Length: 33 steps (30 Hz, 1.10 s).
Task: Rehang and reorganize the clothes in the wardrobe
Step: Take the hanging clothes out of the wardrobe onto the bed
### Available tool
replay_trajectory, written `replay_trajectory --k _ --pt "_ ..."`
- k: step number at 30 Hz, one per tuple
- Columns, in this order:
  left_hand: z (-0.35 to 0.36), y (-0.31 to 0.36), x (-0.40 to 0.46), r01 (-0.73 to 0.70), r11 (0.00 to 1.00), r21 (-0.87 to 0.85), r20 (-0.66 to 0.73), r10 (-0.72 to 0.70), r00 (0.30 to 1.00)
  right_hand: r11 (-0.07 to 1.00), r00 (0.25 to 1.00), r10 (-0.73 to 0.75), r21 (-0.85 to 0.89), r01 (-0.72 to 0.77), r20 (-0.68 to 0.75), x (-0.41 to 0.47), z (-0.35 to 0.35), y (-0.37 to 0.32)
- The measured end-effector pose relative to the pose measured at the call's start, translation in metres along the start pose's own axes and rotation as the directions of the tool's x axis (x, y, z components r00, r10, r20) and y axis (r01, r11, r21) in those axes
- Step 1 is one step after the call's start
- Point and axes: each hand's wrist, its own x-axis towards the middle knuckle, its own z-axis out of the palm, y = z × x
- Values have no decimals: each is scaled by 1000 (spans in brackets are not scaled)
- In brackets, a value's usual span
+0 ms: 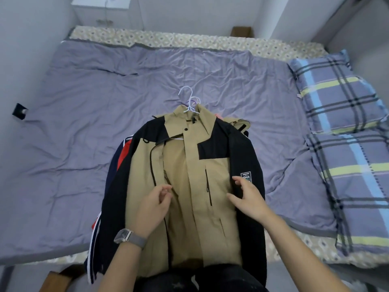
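Observation:
A tan and black hooded jacket lies front up on the bed, on top of a pile of other clothes. White and purple hanger hooks stick out past its collar. A navy, red and white striped garment shows under its left side. My left hand, with a watch on the wrist, hovers over the jacket's left front panel with loosely curled fingers that hold nothing. My right hand is spread over the right front near the sleeve badge, fingers straight.
The bed carries a purple quilt over a patterned sheet. Two plaid pillows lie at the right. A white cabinet stands behind the bed. A wooden piece shows at the lower left.

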Motion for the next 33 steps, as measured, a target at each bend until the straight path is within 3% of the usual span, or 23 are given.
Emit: replay_trajectory --k 5,8,10,12,13,16,18,21,26,30,33 --pt "36 9 18 127 987 -96 -127 -139 982 972 990 -85 -209 107 112 97 -42 4" --pt "56 15 24 190 974 -127 -180 -211 961 919 971 -236 -312 239 48 164 -62 -7" --pt "67 20 22 209 969 -134 -204 -233 951 932 954 -284 -262 251 -95 205 -74 -21" --pt "77 24 16 226 965 -131 -220 -251 943 963 950 -241 -170 208 -200 234 -83 -38" --pt "82 26 12 232 964 -131 -225 -256 940 978 963 -186 -131 162 -196 247 -83 -43" --pt "89 32 2 276 949 -153 -217 -305 927 988 990 -138 -61 139 22 272 -61 -46" --pt "91 34 -2 285 941 -184 -227 -323 919 990 993 -99 -94 105 66 273 -38 -42" --pt "92 36 -7 301 928 -221 -246 -351 903 999 999 -41 -13 41 -13 251 -10 -37" --pt "88 38 -3 306 921 -239 -263 -365 893 983 985 -171 64 173 -34 181 -4 -19" --pt "69 54 6 180 975 -131 -416 -219 882 952 972 -235 197 233 -14 117 -36 -1" --pt "43 64 13 62 998 -2 -574 -52 817 935 956 -292 201 292 -32 76 -71 12"
